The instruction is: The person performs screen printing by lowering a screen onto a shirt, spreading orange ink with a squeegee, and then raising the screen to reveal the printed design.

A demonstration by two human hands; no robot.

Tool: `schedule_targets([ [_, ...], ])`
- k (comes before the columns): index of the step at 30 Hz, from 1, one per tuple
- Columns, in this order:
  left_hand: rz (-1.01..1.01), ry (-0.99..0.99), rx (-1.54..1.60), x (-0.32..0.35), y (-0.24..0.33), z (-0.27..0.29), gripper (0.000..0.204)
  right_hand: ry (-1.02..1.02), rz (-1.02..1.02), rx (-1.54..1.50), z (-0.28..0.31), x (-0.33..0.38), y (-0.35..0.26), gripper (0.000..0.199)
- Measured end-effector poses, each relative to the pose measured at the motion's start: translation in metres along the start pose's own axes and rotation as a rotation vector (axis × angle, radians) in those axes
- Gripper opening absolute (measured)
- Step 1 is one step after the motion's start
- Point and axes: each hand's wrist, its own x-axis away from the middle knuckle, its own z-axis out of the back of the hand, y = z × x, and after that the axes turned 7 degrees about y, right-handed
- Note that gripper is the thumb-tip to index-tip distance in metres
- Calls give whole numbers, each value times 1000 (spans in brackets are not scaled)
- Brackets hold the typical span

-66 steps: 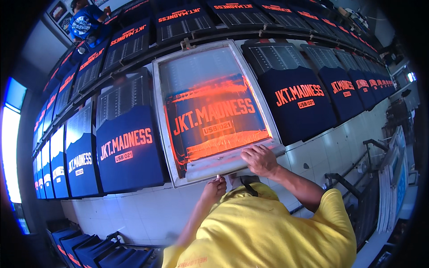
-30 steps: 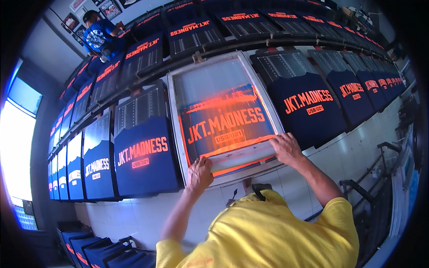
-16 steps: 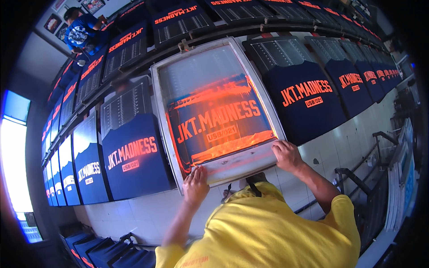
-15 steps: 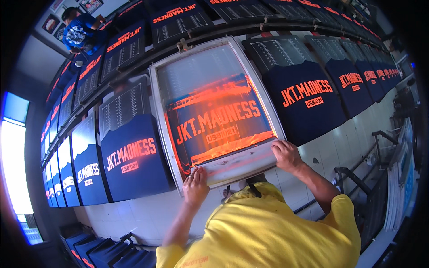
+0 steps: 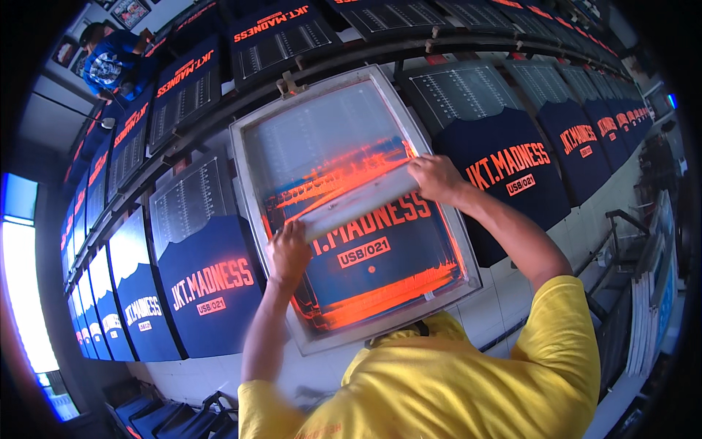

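A framed printing screen (image 5: 351, 326) lies over a dark navy garment piece on a board. Both my hands grip a long pale squeegee (image 5: 358, 198), which spans the mesh at a slant. My left hand (image 5: 290, 252) is closed round its left end, and my right hand (image 5: 433, 178) is closed round the right end, farther up. Bright orange ink (image 5: 395, 295) lies in a streaky band along the near side of the mesh; more orange smears sit beyond the squeegee. Orange lettering shows through the mesh on the near side, its upper left part hidden by the squeegee and my left hand.
Navy printed pieces on boards stand in rows to the left (image 5: 205, 282) and right (image 5: 512, 168). Another row runs behind a dark rail. At the far left, a person in a blue shirt (image 5: 110, 66) works. Flat panels (image 5: 651, 307) lean at the right.
Both hands have moved the squeegee from the near edge of the screen up to mid-mesh. More of the navy piece and lettering shows below it. The view has shifted slightly.
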Motion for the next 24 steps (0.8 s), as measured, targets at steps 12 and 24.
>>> schedule_targets([
  [12,86,-126,14,-17,-17,44,26,-20,-27,5,27,-21,-22,7],
  [24,51,-69,18,163,59,86,32,34,-40,-76,43,159,-142,18],
])
